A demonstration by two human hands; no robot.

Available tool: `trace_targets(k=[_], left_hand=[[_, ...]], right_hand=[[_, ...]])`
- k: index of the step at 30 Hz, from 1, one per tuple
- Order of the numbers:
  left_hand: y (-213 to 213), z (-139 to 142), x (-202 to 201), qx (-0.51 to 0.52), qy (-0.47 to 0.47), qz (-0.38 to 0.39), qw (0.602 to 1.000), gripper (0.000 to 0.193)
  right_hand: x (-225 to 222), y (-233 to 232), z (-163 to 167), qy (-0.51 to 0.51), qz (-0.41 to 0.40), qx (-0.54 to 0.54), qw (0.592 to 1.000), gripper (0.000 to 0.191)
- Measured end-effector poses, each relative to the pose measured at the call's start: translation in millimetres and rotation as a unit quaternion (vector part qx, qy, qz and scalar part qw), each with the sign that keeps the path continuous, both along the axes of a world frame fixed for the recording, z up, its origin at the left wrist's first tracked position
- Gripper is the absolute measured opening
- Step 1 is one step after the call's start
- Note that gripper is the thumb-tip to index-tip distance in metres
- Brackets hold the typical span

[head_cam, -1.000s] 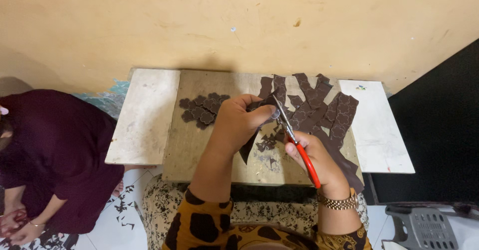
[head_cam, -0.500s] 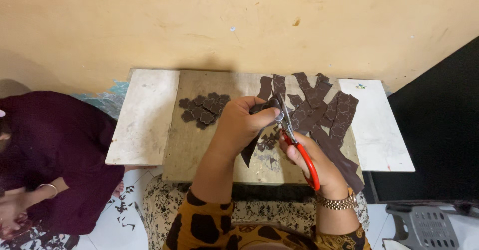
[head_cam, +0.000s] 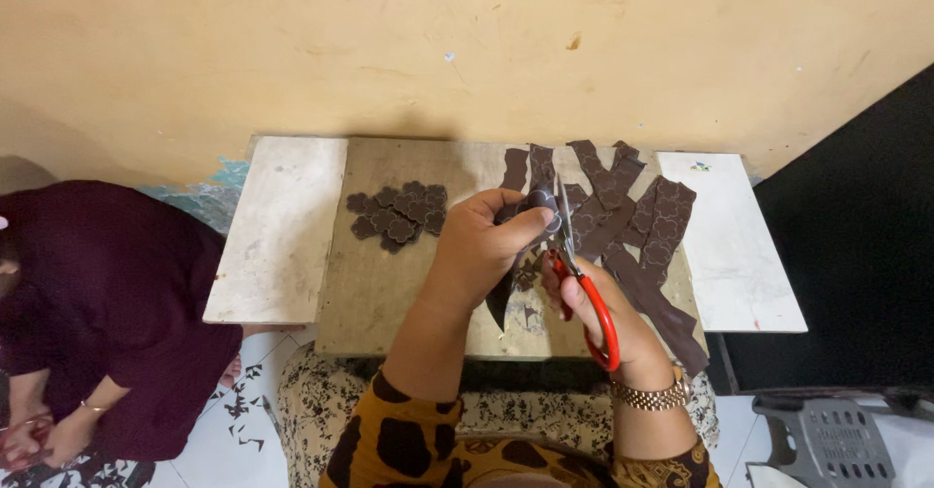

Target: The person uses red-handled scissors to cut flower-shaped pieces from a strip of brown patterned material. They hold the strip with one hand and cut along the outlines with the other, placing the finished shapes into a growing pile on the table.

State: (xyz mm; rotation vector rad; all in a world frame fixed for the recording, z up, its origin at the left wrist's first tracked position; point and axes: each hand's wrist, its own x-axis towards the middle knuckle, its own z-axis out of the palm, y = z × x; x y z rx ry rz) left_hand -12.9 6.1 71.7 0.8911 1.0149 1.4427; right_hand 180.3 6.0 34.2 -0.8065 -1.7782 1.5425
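Over the middle of the low wooden worktop (head_cam: 389, 293), the left hand (head_cam: 482, 245) is clamped on a dark brown strip (head_cam: 506, 289), its fingers curled over the strip's upper end while the rest hangs down toward the near edge. Just right of it, the right hand (head_cam: 603, 313) is closed through the red handles of a pair of scissors (head_cam: 576, 274), whose blades point up and away and meet the strip near the left hand's fingertips; whether the blades are apart or together cannot be told. A gold-coloured wristwatch (head_cam: 650, 397) sits on the right wrist. On the board's far left lies a small heap of cut brown flower-like shapes (head_cam: 399, 216). To the right, long brown strips (head_cam: 642, 235) marked with the same outlines lie crossed over one another, some trailing toward the near right corner. White boards (head_cam: 277, 230) flank the wooden one. Another person in a dark maroon garment (head_cam: 97, 293) sits on the floor at left, well apart from the worktop's things.
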Motion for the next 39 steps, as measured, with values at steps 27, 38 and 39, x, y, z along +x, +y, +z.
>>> trace_targets(k=[27, 38, 39], left_hand=[[5.0, -18.8, 42.5, 0.05, -0.212, 0.069, 0.973, 0.011], [8.6, -20.5, 10.8, 0.036, -0.13, 0.028, 0.99, 0.01], [9.3, -21.4, 8.8, 0.033, -0.138, 0.021, 0.99, 0.011]], right_hand=[[-21.4, 0.7, -17.8, 0.011, -0.149, 0.031, 0.988, 0.057], [-0.8, 5.3, -14.4, -0.077, -0.122, 0.02, 0.989, 0.054], [-0.1, 5.4, -13.8, -0.084, -0.121, 0.018, 0.989, 0.054]])
